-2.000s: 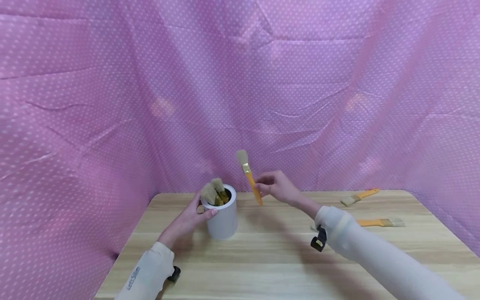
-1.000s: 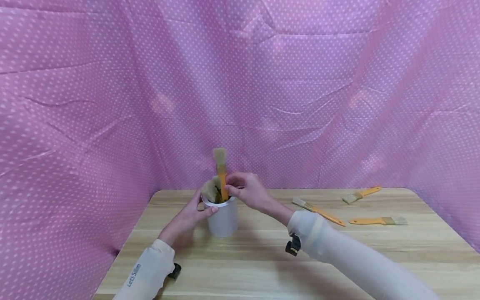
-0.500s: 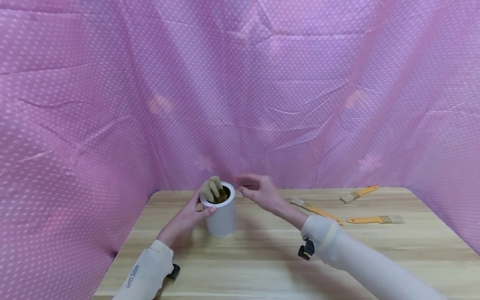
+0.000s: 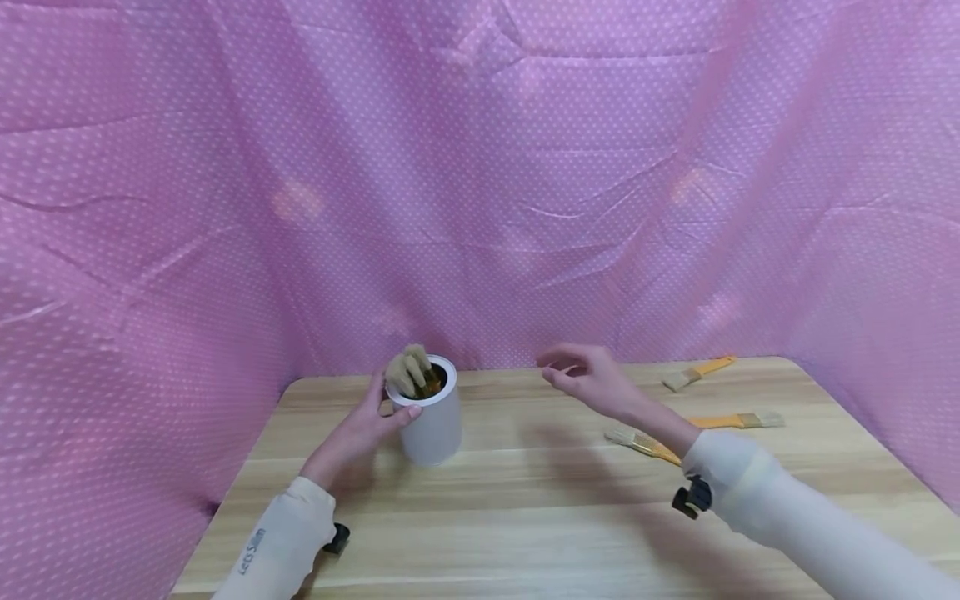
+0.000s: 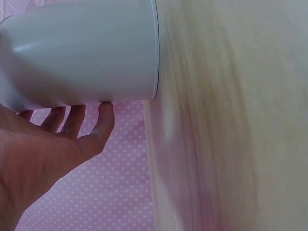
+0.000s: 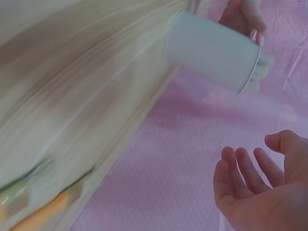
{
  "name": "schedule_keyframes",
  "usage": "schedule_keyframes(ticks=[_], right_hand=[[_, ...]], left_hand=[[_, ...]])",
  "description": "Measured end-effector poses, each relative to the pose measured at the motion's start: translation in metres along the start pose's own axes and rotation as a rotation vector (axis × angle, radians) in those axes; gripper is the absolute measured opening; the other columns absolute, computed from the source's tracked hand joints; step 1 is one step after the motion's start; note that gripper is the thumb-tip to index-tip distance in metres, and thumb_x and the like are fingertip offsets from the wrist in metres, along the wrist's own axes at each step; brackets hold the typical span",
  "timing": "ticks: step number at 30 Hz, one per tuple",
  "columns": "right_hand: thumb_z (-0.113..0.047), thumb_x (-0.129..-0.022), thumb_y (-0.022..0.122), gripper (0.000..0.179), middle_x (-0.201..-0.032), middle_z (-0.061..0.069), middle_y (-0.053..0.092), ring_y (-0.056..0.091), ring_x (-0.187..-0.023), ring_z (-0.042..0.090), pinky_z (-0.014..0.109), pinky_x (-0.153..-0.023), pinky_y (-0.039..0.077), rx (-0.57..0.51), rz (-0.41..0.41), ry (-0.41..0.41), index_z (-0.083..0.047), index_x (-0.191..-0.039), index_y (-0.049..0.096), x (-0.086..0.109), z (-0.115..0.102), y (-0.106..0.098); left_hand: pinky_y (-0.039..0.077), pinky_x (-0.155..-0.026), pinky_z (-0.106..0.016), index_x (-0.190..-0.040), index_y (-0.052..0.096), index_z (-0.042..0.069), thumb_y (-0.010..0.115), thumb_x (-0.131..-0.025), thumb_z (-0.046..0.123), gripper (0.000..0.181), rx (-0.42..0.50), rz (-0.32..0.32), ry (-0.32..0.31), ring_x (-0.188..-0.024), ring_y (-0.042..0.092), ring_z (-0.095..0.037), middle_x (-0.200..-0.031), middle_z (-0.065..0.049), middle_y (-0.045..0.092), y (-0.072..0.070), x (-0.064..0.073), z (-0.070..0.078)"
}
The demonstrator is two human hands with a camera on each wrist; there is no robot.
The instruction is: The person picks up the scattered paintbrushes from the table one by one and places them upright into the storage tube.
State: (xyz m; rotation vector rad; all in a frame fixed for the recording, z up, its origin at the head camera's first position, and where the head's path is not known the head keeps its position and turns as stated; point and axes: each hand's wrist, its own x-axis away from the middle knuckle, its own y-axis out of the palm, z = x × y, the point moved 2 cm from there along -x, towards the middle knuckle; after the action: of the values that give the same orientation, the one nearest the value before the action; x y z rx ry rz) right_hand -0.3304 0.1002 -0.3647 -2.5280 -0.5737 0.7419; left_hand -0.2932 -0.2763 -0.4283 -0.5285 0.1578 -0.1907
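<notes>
Several brushes point(image 4: 407, 372) lean bristles-up in a white can point(image 4: 432, 429), likely propped by its wall; the left hand point(image 4: 362, 429) clasps the can near its rim, presumably to steady it. Well apart, the right hand point(image 4: 596, 383) hangs above the pale wood-grain surface point(image 4: 487, 533), fingers loosely bent, holding nothing. Three loose brushes point(image 4: 712, 367) lie flat at right; a pink dotted curtain point(image 4: 480, 208) stands behind.

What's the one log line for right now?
left fingers: hold can | right fingers: hold nothing, above table | can: brushes inside | table: three more brushes
</notes>
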Motion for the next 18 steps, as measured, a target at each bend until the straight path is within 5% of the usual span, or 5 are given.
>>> schedule_keyframes(ticks=[7,18], right_hand=[[-0.019,-0.1,0.069,0.022,-0.113,0.003,0.072,0.067,-0.103,0.024,0.037,-0.09,0.057,0.102,-0.009,0.082,-0.01,-0.119,0.073,0.029,0.016,-0.033],[-0.017,-0.1,0.069,0.021,-0.113,0.006,0.072,0.067,-0.103,0.026,0.044,-0.09,0.056,0.191,0.026,0.13,-0.006,-0.117,0.073,0.056,0.047,-0.058]], left_hand=[[0.012,-0.114,-0.069,-0.163,0.003,0.032,0.067,-0.095,0.056,0.097,0.002,-0.016,-0.007,-0.151,0.013,-0.038,-0.165,-0.018,0.017,-0.003,-0.005,-0.002],[0.011,-0.115,-0.069,-0.164,0.003,0.032,0.067,-0.094,0.057,0.098,0.003,-0.024,0.011,-0.151,0.012,-0.035,-0.167,-0.014,0.014,0.001,-0.015,-0.001]])
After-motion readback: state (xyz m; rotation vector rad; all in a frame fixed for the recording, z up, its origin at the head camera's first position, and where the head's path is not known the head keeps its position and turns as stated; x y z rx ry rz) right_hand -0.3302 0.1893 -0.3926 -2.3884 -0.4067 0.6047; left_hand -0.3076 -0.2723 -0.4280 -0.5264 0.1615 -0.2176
